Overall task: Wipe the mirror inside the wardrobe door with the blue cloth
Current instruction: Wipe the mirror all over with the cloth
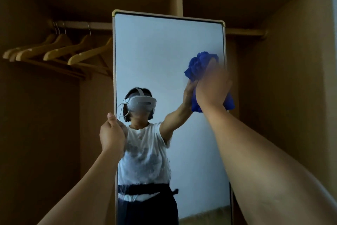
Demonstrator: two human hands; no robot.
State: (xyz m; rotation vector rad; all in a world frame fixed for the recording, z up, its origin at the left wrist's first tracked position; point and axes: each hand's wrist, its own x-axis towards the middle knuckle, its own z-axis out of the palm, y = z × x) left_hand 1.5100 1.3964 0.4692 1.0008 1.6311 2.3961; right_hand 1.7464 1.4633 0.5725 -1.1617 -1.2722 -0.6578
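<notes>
mirror (164, 57): glossy, smooth glass, pale matt frame with rounded corners. blue cloth (197, 66): soft fabric, bunched and wrinkled, matt. wardrobe (291, 60) panels: matt brown wood-look, smooth. hangers (60, 49): light wood, smooth, thin metal hooks. rail (82, 24): pale, matt.

Dim, brownish wardrobe (45, 115); mirror (164, 51) reflects pale light; right hand (212, 86) motion-blurred.

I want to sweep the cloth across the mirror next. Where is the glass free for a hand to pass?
The glass is open from the top frame down and left of the blue cloth. The left hand grips the left edge; the right hand crowds the right edge.
</notes>
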